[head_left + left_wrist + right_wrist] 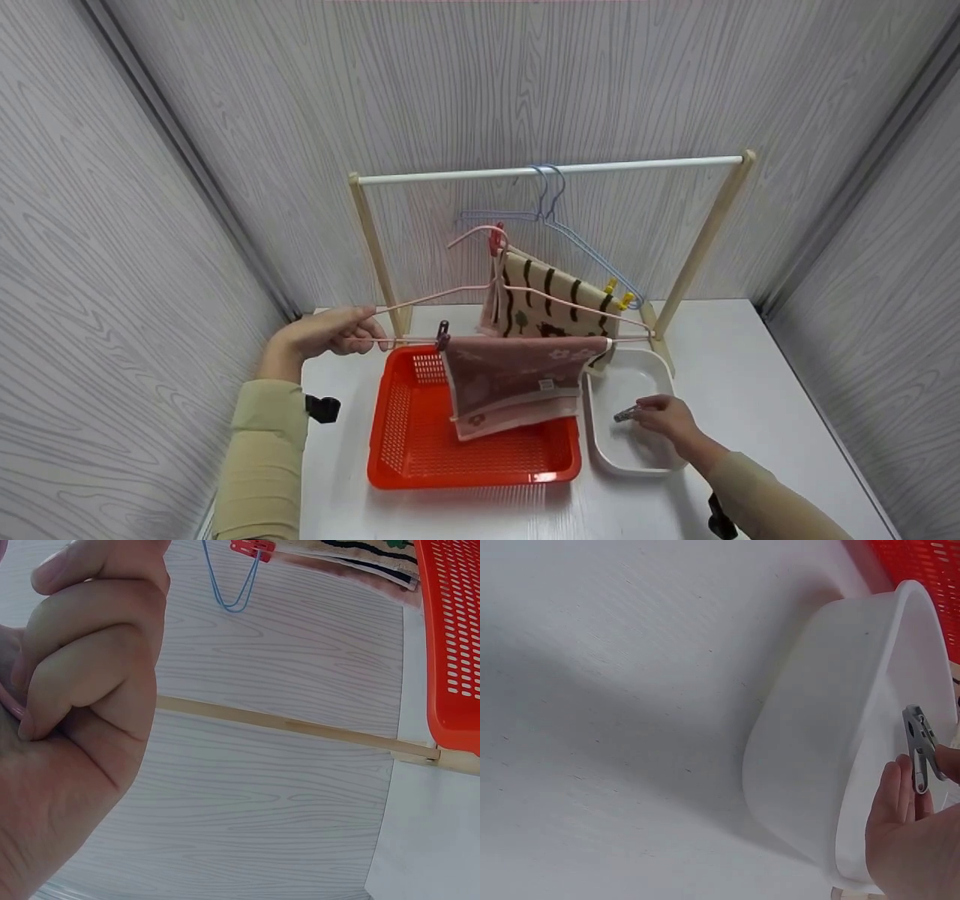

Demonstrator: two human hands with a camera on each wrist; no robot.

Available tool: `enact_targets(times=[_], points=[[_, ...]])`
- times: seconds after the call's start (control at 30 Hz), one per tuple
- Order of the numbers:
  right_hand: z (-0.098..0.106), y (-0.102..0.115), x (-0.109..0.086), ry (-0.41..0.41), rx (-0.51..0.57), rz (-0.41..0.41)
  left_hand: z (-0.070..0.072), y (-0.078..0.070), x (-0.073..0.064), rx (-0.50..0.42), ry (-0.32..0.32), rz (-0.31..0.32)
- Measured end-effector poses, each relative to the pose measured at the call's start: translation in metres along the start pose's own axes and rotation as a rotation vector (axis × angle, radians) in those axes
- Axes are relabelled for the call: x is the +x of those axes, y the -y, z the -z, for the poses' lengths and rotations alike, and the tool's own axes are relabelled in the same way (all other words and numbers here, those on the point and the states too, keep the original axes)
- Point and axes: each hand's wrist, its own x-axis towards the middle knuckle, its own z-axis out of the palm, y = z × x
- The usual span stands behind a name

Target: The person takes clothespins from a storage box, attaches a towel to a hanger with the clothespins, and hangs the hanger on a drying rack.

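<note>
My left hand (334,331) grips the left end of a pink hanger (559,301), which it holds up over the red basket. Over the hanger's lower bar hangs a dusty-pink towel (517,375), with a dark clothespin (443,335) on its left upper corner. In the left wrist view the curled fingers (82,645) close round a bit of pink hanger. My right hand (667,421) pinches a grey clothespin (920,746) between thumb and fingers, above the white bin (637,469). The red basket (472,481) stands under the towel.
Behind, a rack with a white rod (450,175) and wooden legs (705,240) bears blue hangers (592,251). A beige patterned towel (551,289) hangs there, held by a red clothespin (496,240) and yellow clothespins (625,301). Grey panel walls (187,247) enclose the white table (750,420).
</note>
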Motion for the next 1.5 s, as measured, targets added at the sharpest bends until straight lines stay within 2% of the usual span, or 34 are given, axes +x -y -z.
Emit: enact_targets(times=[0.13, 0.37, 0.6, 1.23, 1.5], points=[[0.004, 0.004, -0.002, 0.031, 0.025, 0.003, 0.0, 0.0, 0.0, 0.002, -0.017, 0.002], [0.0, 0.01, -0.003, -0.012, 0.003, -0.039, 0.0, 0.0, 0.001, 0.008, -0.012, -0.007], [0.003, 0.014, -0.006, 0.0, 0.03, -0.004, -0.001, 0.002, 0.004, 0.0, 0.004, -0.005], [0.018, 0.047, -0.017, 0.072, 0.105, 0.072, -0.003, 0.003, 0.006, -0.013, 0.007, 0.001], [0.023, 0.06, -0.024, 0.071, 0.116, 0.103, -0.002, 0.005, 0.005, -0.007, 0.019, -0.013]])
